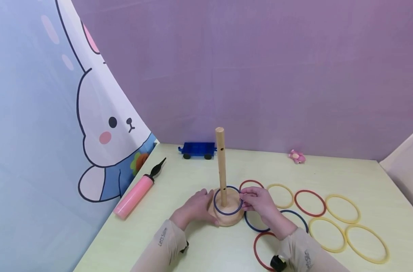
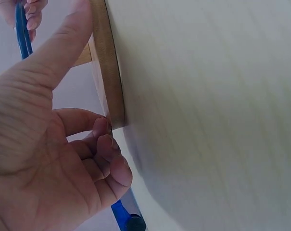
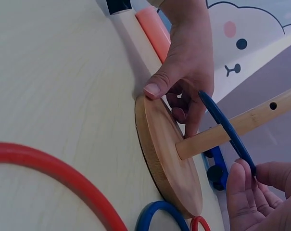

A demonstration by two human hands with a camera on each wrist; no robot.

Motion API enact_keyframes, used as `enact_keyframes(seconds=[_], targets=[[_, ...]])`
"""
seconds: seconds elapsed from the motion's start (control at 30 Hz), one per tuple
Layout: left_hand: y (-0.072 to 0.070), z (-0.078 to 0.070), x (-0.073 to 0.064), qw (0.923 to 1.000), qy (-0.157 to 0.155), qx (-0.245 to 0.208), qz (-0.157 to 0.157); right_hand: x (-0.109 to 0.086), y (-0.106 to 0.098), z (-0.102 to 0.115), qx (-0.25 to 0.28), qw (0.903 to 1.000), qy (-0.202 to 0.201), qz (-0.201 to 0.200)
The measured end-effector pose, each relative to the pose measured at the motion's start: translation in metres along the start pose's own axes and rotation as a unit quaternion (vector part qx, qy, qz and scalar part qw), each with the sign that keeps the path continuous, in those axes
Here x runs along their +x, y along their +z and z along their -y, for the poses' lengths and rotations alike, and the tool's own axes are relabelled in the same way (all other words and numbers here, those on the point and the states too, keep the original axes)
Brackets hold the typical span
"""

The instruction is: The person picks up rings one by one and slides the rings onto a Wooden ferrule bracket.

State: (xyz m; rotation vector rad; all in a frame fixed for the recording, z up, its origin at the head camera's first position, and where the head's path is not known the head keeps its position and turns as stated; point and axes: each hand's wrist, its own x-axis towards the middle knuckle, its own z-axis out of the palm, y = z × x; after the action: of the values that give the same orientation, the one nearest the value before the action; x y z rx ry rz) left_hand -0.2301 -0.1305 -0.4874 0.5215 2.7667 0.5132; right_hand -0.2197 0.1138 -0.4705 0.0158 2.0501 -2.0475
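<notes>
A round wooden base (image 1: 231, 221) with an upright wooden peg (image 1: 221, 162) stands on the table. My left hand (image 1: 198, 206) holds the base by its left edge, thumb at the rim, as the right wrist view also shows. Between thumb and fingertips, my right hand (image 1: 260, 204) pinches a dark blue ring (image 3: 230, 131) by its right side. The ring encircles the lower peg, tilted and raised above the base. Right of the base lie two more blue rings (image 1: 254, 227), one partly covered by my right forearm.
Red rings (image 1: 310, 215) and several yellow rings (image 1: 368, 261) are spread over the right of the table. A pink pump (image 1: 134, 197) lies at left. Along the back are a blue toy wagon (image 1: 198, 149) and a small pink toy (image 1: 296, 156), before a purple backdrop.
</notes>
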Motion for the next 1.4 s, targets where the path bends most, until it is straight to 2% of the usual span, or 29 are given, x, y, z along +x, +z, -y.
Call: enact_keyframes(seconds=[0.27, 0.8, 1.2, 1.4], targets=[[0.000, 0.003, -0.001, 0.9999, -0.005, 0.002, -0.011, 0.004, 0.004, -0.004, -0.014, 0.9999, -0.005, 0.006], [0.000, 0.002, -0.001, 0.9994, -0.008, 0.031, -0.016, 0.022, 0.024, -0.020, -0.061, 0.9973, 0.013, -0.039], [0.000, 0.002, -0.004, 0.9993, -0.005, 0.031, -0.019, 0.022, 0.025, -0.021, -0.094, 0.9937, 0.017, -0.060], [-0.001, 0.000, -0.004, 0.9994, -0.019, 0.028, -0.009, 0.019, 0.024, -0.018, -0.125, 0.9905, 0.011, -0.057]])
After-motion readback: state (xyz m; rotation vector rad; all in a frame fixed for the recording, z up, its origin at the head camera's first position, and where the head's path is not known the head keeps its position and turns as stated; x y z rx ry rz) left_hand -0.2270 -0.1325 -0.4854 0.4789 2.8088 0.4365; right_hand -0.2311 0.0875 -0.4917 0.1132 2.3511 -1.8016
